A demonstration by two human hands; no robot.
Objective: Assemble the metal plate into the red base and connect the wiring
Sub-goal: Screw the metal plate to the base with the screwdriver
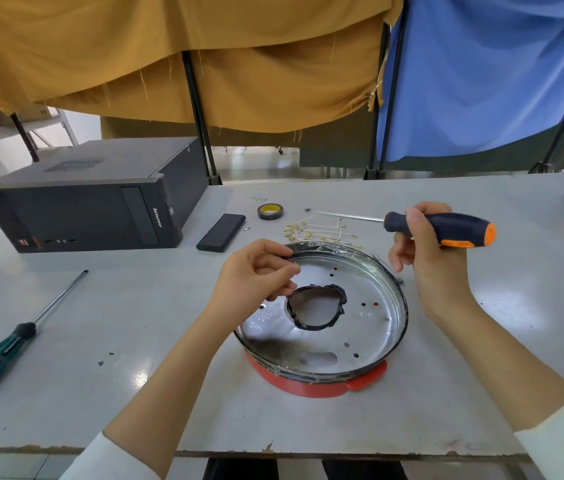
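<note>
Metal plate [349, 306] seated in red base [311, 388] at table centre; L hand [256, 271] pinches something small, unclear what, at plate's 11 o'clock rim, R hand [426, 247] grips blue-orange screwdriver [443, 228] at 2 o'clock: align holes w/ base before driving.

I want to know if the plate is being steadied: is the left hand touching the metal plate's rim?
Touching. In the head view the left hand has its fingers on the far rim of the metal plate.

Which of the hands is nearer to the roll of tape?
Left. The left hand sits just below the roll of tape, over the plate's far rim; the right hand, gripping the screwdriver, is farther off to the right.
</note>
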